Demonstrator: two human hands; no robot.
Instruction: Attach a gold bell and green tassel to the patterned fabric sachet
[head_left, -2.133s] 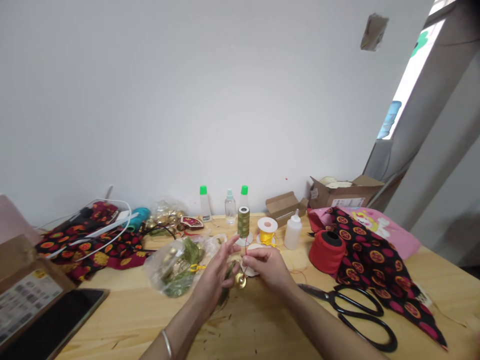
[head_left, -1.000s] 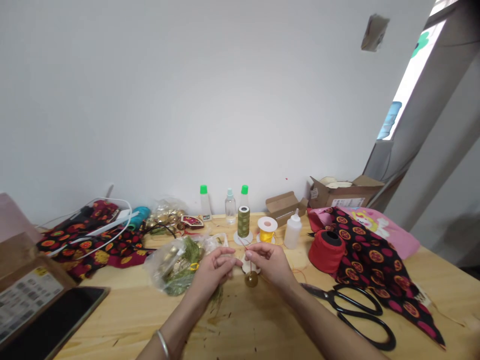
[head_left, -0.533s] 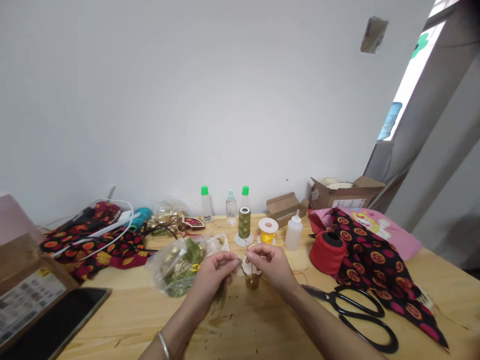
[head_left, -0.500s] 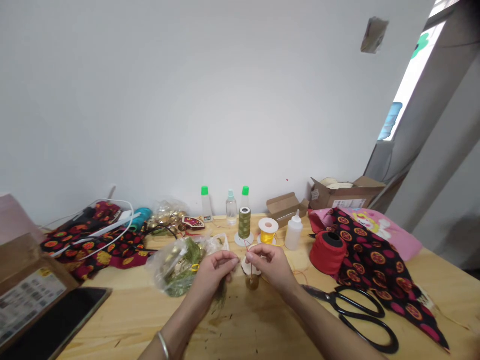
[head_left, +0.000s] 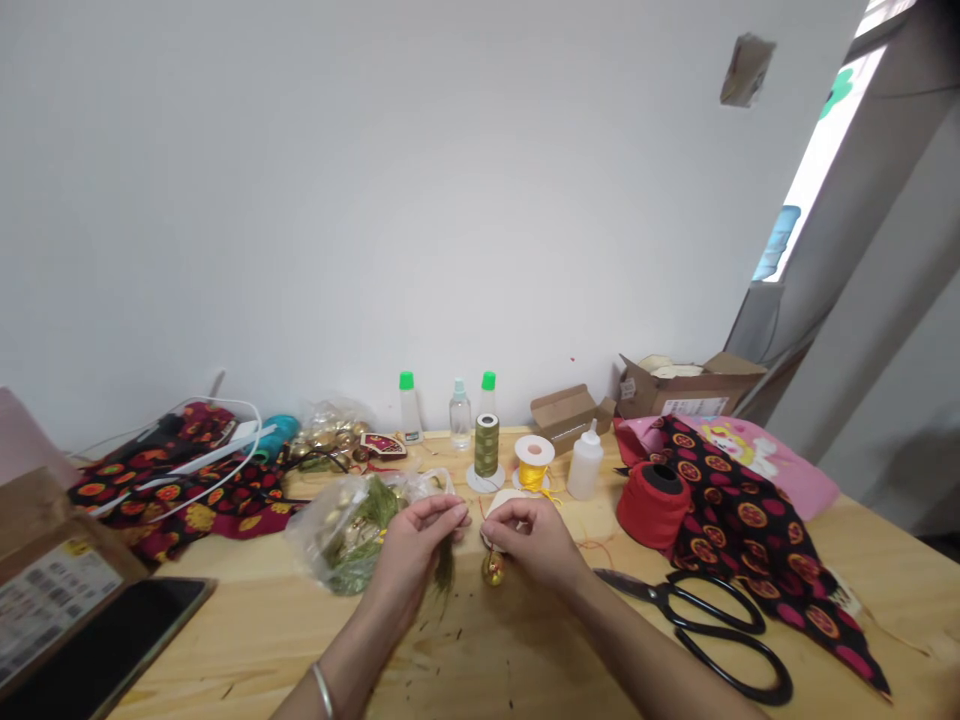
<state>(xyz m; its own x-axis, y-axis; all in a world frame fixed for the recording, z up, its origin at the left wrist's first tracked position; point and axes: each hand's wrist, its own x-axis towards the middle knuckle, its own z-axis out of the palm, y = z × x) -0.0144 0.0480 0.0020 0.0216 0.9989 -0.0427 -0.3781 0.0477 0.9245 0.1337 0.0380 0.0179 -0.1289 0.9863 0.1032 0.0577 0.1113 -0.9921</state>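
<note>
My left hand [head_left: 426, 535] is closed in a pinch, and a dark green tassel [head_left: 445, 572] hangs down from its fingers. Across a small gap, my right hand [head_left: 529, 540] pinches a thin cord; a small round gold bell [head_left: 493, 569] dangles from it, above the tabletop. The fingers hide the cord's upper end. Behind the right hand lies a flat white piece [head_left: 507, 497], partly covered. Beside my left hand, a clear plastic bag [head_left: 319, 535] holds green tassels and gold pieces.
Black-handled scissors [head_left: 709, 610] and a red thread cone [head_left: 654, 508] lie right, near patterned dark fabric [head_left: 757, 530]. Green spool [head_left: 487, 447], yellow spool [head_left: 534, 468] and white squeeze bottle [head_left: 586, 465] stand behind. At left are a dark tablet-like slab [head_left: 127, 640] and cardboard box [head_left: 60, 570].
My right hand has shifted slightly left and down, and the hanging bell has swung left, turning a brighter gold side to view. My left hand has moved slightly left; the tassel shows more clearly.
</note>
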